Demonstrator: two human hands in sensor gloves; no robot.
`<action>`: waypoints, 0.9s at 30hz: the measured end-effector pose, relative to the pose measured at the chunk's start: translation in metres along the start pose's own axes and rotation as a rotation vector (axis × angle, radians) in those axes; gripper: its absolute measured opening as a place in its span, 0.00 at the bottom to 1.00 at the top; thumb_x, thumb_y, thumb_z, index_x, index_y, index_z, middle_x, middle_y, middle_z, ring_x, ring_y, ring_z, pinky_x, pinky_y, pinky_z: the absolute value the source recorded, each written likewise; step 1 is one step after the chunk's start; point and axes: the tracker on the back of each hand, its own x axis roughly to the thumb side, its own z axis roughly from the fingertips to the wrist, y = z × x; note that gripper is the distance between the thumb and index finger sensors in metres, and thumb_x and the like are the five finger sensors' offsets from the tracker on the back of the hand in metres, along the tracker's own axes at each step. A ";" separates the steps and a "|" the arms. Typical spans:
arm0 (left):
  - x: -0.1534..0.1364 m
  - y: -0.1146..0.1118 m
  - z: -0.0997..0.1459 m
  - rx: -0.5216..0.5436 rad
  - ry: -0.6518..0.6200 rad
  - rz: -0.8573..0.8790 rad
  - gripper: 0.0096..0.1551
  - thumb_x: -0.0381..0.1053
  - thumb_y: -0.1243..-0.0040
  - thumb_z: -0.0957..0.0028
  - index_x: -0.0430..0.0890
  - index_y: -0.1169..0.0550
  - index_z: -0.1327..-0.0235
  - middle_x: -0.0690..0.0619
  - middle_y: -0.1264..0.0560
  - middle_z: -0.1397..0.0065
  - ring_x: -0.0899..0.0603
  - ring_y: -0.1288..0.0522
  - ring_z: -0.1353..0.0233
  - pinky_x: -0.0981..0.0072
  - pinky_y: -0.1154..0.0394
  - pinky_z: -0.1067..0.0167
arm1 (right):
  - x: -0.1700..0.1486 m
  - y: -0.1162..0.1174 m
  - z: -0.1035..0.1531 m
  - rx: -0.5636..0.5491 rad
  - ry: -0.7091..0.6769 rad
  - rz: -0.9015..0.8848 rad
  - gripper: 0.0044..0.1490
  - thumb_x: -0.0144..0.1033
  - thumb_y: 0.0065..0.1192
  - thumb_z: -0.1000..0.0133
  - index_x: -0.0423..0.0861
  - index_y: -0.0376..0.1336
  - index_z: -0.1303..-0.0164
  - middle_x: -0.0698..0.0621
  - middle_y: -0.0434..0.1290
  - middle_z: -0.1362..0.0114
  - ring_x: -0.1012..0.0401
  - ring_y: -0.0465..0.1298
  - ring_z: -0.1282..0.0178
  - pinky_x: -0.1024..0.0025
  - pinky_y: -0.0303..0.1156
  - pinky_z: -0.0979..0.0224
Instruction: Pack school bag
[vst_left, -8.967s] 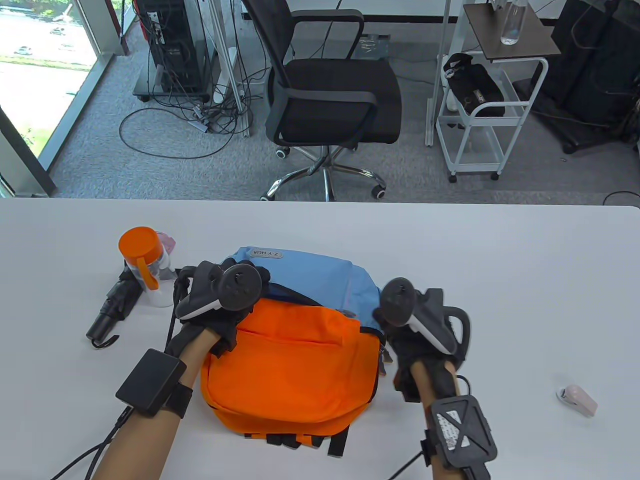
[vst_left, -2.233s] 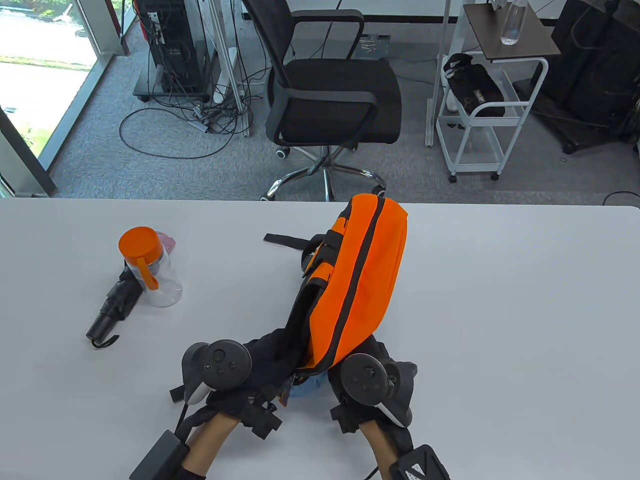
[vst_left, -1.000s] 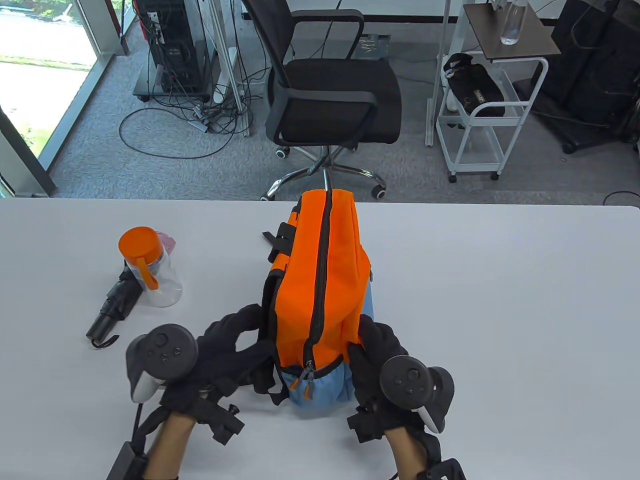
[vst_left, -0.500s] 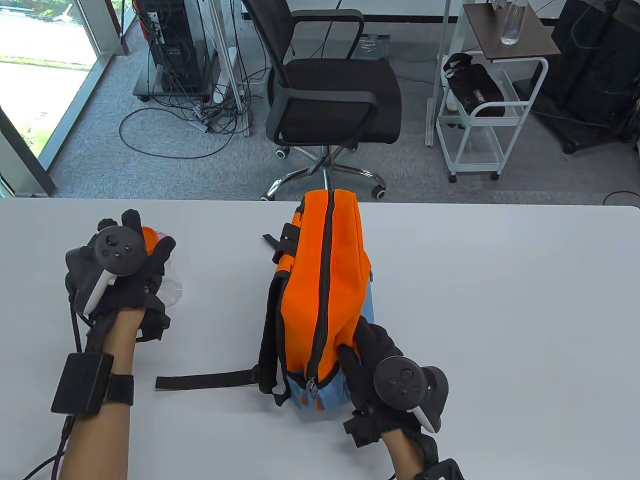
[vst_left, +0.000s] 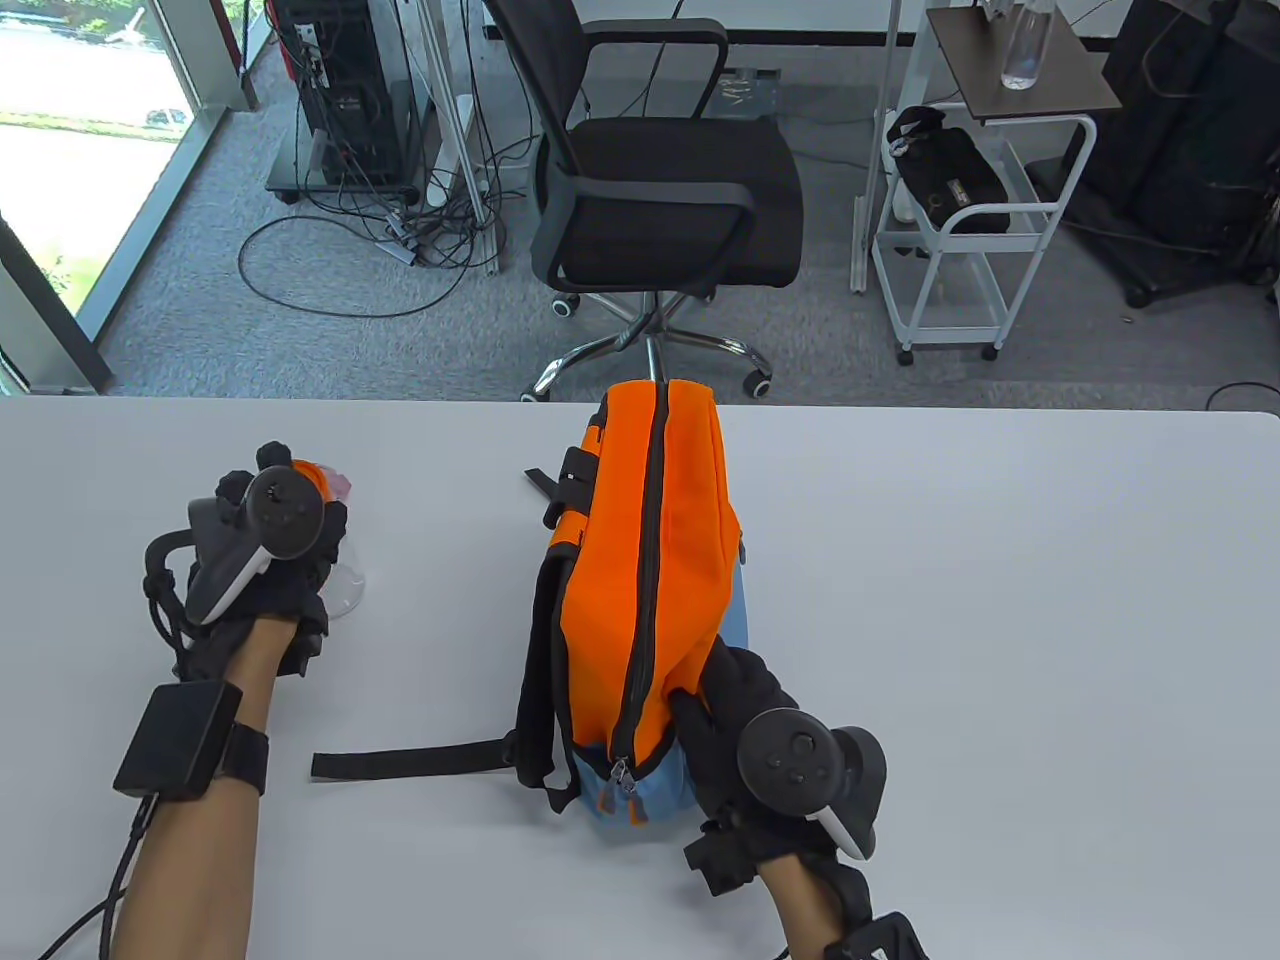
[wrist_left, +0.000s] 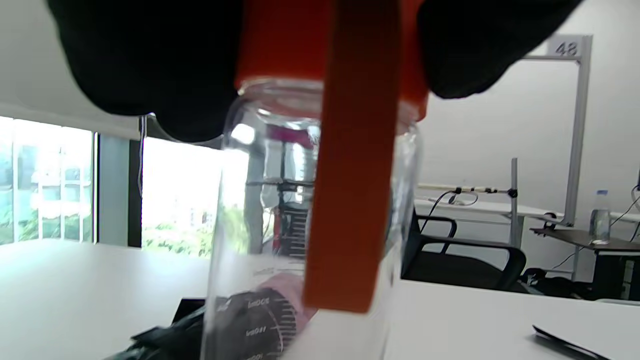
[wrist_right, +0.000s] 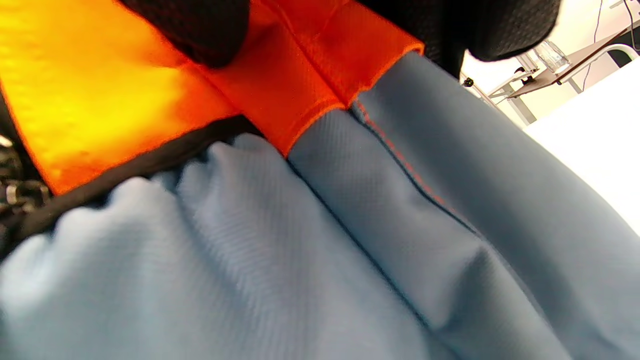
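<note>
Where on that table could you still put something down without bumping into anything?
The widest bare stretch is the table right of the bag, out to the far edge. A narrower strip lies between the bag and the bottle. It is crowded at the left, where the left hand grips the bottle, and where the strap lies.

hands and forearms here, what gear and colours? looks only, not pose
Left hand and right hand: black gloves, each with a black round-topped, white-handled tracker on its back. Forearms bare. Left wrist wears a plain black box on a strap, with a black cable trailing.
</note>
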 end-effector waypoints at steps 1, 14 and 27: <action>0.003 0.009 0.008 0.041 -0.038 0.001 0.53 0.69 0.40 0.46 0.37 0.34 0.17 0.23 0.29 0.28 0.28 0.18 0.37 0.39 0.17 0.42 | 0.000 -0.001 0.000 0.006 0.008 -0.002 0.39 0.44 0.57 0.46 0.39 0.57 0.27 0.35 0.68 0.30 0.35 0.73 0.34 0.32 0.67 0.32; 0.054 0.178 0.165 0.288 -0.588 0.394 0.51 0.74 0.50 0.42 0.39 0.30 0.18 0.26 0.26 0.29 0.32 0.15 0.41 0.43 0.16 0.43 | 0.021 -0.025 -0.003 0.101 0.159 0.264 0.46 0.50 0.58 0.48 0.34 0.59 0.26 0.33 0.72 0.31 0.37 0.77 0.40 0.36 0.71 0.36; 0.167 0.156 0.184 0.294 -0.763 0.527 0.44 0.67 0.42 0.45 0.42 0.26 0.23 0.19 0.26 0.31 0.26 0.15 0.42 0.40 0.13 0.47 | 0.029 0.016 0.025 0.411 -0.024 0.297 0.44 0.43 0.60 0.47 0.52 0.48 0.22 0.37 0.70 0.32 0.44 0.79 0.44 0.42 0.74 0.37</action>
